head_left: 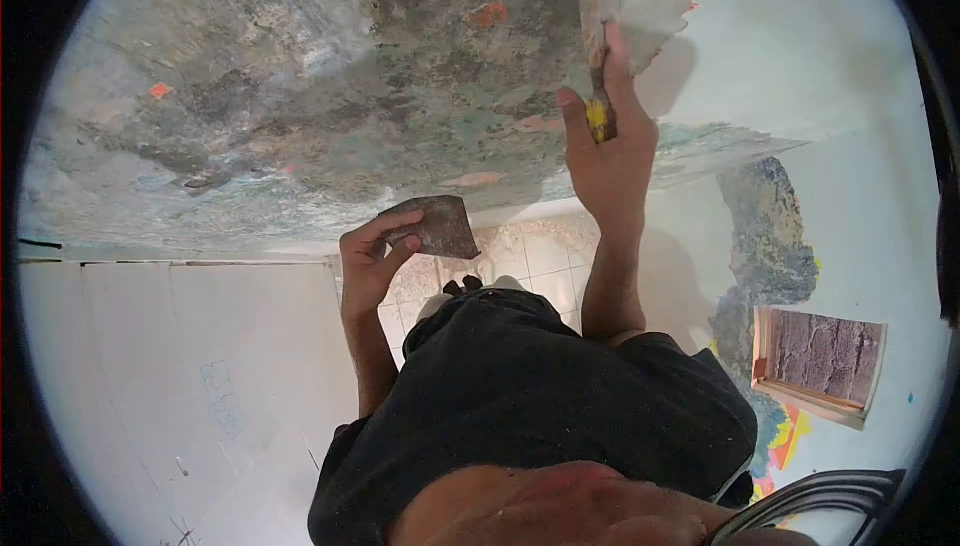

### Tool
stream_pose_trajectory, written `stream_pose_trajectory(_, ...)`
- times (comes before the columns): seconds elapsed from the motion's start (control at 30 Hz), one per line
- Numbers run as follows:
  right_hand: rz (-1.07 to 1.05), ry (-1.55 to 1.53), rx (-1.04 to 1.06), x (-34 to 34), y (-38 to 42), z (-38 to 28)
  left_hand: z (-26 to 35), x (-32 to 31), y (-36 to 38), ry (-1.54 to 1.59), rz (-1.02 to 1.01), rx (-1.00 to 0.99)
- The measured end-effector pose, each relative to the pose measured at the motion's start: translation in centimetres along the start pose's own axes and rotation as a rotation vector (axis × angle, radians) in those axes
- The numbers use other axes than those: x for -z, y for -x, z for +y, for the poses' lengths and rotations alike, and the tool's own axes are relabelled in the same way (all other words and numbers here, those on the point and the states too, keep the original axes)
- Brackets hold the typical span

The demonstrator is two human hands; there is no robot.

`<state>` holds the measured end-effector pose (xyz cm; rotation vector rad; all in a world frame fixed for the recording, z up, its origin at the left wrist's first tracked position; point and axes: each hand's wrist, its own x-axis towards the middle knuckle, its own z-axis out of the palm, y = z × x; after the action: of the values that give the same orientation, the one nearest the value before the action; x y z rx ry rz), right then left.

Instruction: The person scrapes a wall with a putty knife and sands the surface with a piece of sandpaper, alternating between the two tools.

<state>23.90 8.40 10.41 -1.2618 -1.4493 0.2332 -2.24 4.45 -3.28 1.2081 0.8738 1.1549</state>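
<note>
My right hand [617,151] is raised to the wall, closed round the handle of a putty knife [600,21] with a yellow mark on it. One finger stretches along the pale, smeared blade, which lies at the patchy wall surface [430,96], close to the edge of the smooth white coat [800,56]. Lower and to the left, my left hand [368,261] pinches a dark brown rectangular plate [443,228] with whitish dust on it, between thumb and fingers. The plate is held before my body; its exact kind I cannot make out.
At the right, a small framed opening [818,361] sits beside a rough, stripped patch [775,236]. Pale panels [200,366] stand at the left. Below are floor tiles [550,261], dusty in places. Dark cables [820,506] run at lower right.
</note>
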Motion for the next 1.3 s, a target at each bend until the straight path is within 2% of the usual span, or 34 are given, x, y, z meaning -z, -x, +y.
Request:
stream_pose_trajectory(0.07, -0.017, 0.018, -0.042, 0.5, -0.2, -0.6, 0.2, -0.3, -0.4, 0.027, -0.003, 0.031)
stream_pose_trajectory(0.47, -0.003, 0.043, 0.053, 0.5, -0.4, 0.2, 0.0, -0.2, 0.2, -0.020, -0.040, 0.028)
stream_pose_trajectory(0.57, -0.040, -0.072, -0.008, 1.0, -0.5, -0.1, 0.1, -0.3, 0.0, -0.007, -0.013, 0.051)
stream_pose_trajectory(0.77, 0.019, 0.029, 0.036, 0.7, -0.4, 0.2, 0.4, -0.4, 0.2, -0.019, -0.041, 0.083)
stream_pose_trajectory(0.87, 0.051, -0.064, 0.037, 1.1, -1.8, -0.5, 0.2, -0.6, 0.2, -0.002, -0.052, 0.052)
stream_pose_trajectory(0.97, -0.009, 0.074, 0.099, 0.7, -0.3, 0.5, 0.3, -0.5, 0.5, -0.031, -0.055, 0.027)
stream_pose_trajectory(1.1, -0.032, -0.080, 0.032, 1.1, -0.7, -0.2, 0.0, -0.2, 0.4, -0.001, -0.038, 0.065)
stream_pose_trajectory(1.17, -0.005, 0.006, 0.029, 0.9, -0.3, 0.4, 0.4, -0.4, 0.3, -0.001, -0.049, 0.065)
stream_pose_trajectory(1.3, 0.022, 0.016, 0.109, 1.2, -1.5, 0.0, 0.2, -0.5, 0.2, -0.011, -0.057, 0.050)
